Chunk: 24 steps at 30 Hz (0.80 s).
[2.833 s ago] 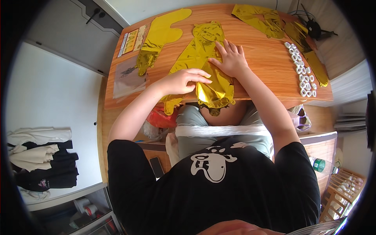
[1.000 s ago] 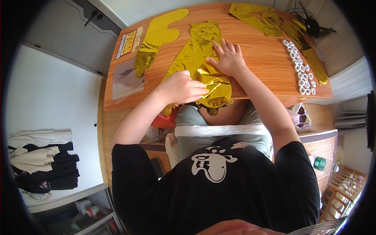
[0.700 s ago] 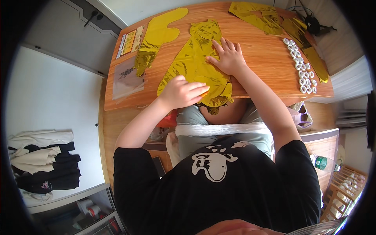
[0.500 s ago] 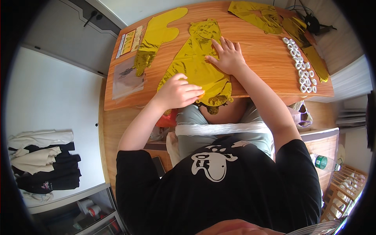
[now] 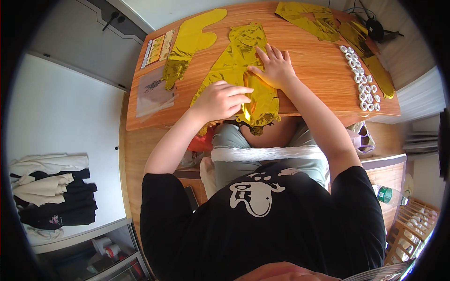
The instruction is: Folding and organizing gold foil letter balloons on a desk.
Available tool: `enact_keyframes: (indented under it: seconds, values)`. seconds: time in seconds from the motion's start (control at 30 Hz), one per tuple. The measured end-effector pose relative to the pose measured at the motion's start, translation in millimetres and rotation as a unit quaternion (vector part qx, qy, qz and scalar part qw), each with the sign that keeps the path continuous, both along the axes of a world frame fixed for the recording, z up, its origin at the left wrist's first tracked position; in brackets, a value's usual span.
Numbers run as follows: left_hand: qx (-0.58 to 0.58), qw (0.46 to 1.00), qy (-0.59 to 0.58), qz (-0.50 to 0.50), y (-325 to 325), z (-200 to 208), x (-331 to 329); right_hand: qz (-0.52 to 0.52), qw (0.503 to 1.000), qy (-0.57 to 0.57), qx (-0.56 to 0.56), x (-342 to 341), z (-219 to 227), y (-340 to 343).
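A shiny gold foil balloon [image 5: 226,65], uninflated, lies across the near middle of the wooden table, its lower end hanging over the front edge. My left hand [image 5: 220,99] is closed at its lower part, fingertips pinching a fold of foil that stands up and catches the light. The thumb is partly hidden behind the fingers. My right hand [image 5: 275,68] rests on the balloon's right side and the tabletop beside it, fingers spread and holding nothing.
At the left lie another flat gold balloon [image 5: 193,40], a printed card [image 5: 158,48] and a clear plastic bag [image 5: 152,96]. More gold foil [image 5: 309,21] lies at the far right, beside rows of small white ribbon rolls [image 5: 360,79]. A black cable adapter [image 5: 374,29] sits in the far right corner.
My left hand has moved up and slightly right from the balloon's lower edge, lifting a fold of foil. My right hand stays almost where it was.
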State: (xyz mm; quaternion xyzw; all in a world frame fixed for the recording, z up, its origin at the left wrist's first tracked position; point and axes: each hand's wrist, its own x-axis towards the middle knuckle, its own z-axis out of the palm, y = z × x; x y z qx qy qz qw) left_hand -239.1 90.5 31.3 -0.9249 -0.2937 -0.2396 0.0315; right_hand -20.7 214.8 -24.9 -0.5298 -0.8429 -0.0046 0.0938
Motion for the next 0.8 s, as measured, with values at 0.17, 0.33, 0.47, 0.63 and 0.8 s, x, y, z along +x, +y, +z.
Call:
enact_keyframes:
  seconds: [0.17,0.33,0.47,0.63,0.8]
  values:
    - [-0.034,0.999,-0.032,0.000,6,0,23,-0.003,1.000,-0.009,0.008,0,-1,0]
    - [-0.061,0.997,0.001,-0.047,11,-10,27,0.003,1.000,-0.004,-0.003,0,1,-1]
    - [-0.088,0.995,0.022,-0.047,10,-12,22,0.004,1.000,0.001,-0.007,0,1,-1]
    - [-0.221,0.967,-0.047,0.115,2,-9,27,0.001,1.000,0.012,-0.007,4,-1,0]
    - [-0.222,0.955,0.021,0.194,13,-18,11,0.003,1.000,0.008,-0.006,0,3,-3]
